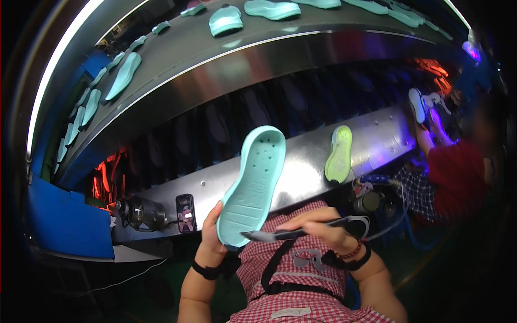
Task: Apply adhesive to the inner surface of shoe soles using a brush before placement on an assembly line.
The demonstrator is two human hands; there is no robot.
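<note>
My left hand (212, 232) grips a turquoise shoe sole (255, 180) by its lower left edge, holding it up with its hollow inner face toward me. Ridges and small holes mark that face. In my right hand (322, 229) is a black-handled glue brush (291, 234) with a thin clear tube running from its back end. The brush tip lies at the lower end of the sole, seemingly touching its inner face. A yellow-green shoe sole (339, 155) lies on the metal bench to the right, apart from both hands.
Several turquoise soles (125, 76) ride on a dark conveyor (183, 40) above the steel bench (301, 185). A phone (186, 213) and a glass pot (145, 213) stand at the left. A round container (368, 202) sits right, near a co-worker in a red shirt (459, 180).
</note>
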